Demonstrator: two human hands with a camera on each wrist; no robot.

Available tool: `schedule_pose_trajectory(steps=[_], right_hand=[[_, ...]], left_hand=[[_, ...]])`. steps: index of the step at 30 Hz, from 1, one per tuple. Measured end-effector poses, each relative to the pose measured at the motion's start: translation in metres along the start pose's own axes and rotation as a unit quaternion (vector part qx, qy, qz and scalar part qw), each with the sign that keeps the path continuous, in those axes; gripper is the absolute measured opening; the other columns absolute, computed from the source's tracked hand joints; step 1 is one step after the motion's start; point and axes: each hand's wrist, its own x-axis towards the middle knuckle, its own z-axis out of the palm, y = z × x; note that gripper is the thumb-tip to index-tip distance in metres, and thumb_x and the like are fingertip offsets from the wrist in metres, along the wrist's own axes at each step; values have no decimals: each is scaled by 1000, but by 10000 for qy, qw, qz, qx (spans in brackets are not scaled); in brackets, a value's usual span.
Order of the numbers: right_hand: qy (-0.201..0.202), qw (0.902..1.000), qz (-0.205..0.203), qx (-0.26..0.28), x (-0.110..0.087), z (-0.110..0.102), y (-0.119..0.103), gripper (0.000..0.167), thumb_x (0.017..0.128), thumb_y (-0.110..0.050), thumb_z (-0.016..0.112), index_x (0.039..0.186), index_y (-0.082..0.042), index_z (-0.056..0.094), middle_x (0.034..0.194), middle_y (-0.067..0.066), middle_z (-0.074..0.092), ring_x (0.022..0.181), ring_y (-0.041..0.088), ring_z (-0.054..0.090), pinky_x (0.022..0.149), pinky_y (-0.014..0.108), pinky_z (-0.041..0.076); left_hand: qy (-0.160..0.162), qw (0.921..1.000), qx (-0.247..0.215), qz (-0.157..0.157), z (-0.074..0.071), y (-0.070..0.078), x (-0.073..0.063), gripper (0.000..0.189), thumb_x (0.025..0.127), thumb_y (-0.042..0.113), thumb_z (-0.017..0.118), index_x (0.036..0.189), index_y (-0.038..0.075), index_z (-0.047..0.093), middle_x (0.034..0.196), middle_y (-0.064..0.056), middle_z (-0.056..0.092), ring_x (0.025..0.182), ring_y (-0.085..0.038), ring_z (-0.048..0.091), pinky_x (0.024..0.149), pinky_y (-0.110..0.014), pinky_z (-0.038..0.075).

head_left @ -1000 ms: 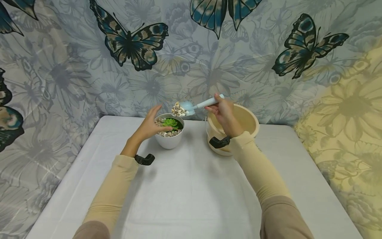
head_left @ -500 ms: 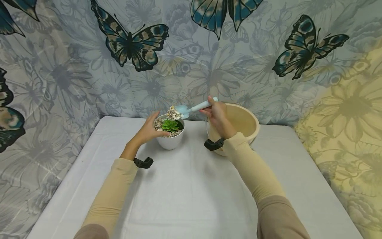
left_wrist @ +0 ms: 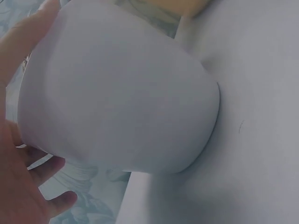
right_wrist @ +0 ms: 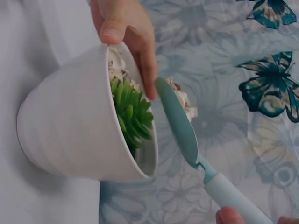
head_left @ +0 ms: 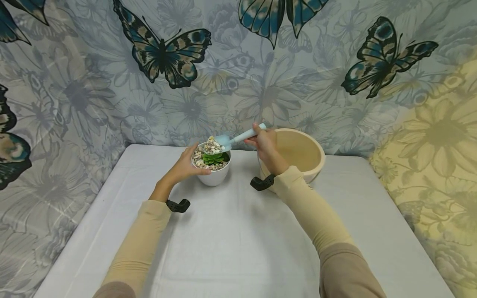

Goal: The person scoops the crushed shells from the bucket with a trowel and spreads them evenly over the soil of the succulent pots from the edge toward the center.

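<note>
The right hand [head_left: 267, 148] grips the handle of a light blue garden trowel [head_left: 244, 135], its blade heaped with small pale pebbles [head_left: 212, 145]. In the head view the blade overlaps the far side of a white flower pot [head_left: 212, 179]. Inside that pot a green succulent [right_wrist: 131, 114] grows among similar pebbles, and the right wrist view shows the loaded blade just above the rim. The left hand [head_left: 184, 165] holds the pot at its left side, thumb on the near rim and fingers round the back. White pot wall [left_wrist: 121, 88] fills most of the left wrist view.
A large cream-coloured pot [head_left: 318, 159] stands right of the white pot, partly behind the right hand and forearm. A white cloth covers the table [head_left: 223, 240]. Right behind the table hangs a butterfly-patterned backdrop [head_left: 268, 91].
The right hand has carried the loaded trowel left and down, from beside the white pot to over it. The left hand has closed in from hovering at the pot to holding its rim.
</note>
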Motion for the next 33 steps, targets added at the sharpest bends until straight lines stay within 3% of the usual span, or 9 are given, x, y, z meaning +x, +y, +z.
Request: schedule_pose_trajectory(steps=[12,19,23,29,33], right_hand=[[18,9989,-30,-466,-2,1,3,20,100,-23,56,102,-3,53,80,7,60,60,13,66,64,24,60],[4,9956,-230,-903,-1,9,1,34,99,-23,56,118,6,55,91,8,59,66,14,66,69,26,60],[97,9930,-351,-1122,-2,12,3,30,98,-21,58,113,5,58,90,7,61,63,13,67,69,27,61],[178,9871,-656,-1447,-5,13,6,22,97,-24,60,97,-2,58,88,5,60,66,13,67,68,27,60],[154,9851,-800,-1515,-7,15,7,21,97,-23,62,94,-3,56,90,6,60,70,15,68,68,26,60]], left_hand=[[508,9978,342,-238,10,3,-9,125,68,64,79,158,14,7,160,-20,13,148,-38,16,114,-65,25],[265,9986,398,-246,2,0,-7,123,71,59,79,159,18,4,163,-16,8,150,-38,9,114,-67,22],[214,9988,325,-282,2,-2,-4,123,71,58,80,159,18,4,164,-15,7,151,-36,6,115,-66,20],[518,9981,224,-256,9,-1,-9,121,70,57,80,158,17,8,162,-19,12,149,-38,14,114,-66,22],[589,9977,199,-276,10,1,-13,122,70,59,80,158,15,8,160,-20,15,147,-38,18,114,-65,25]])
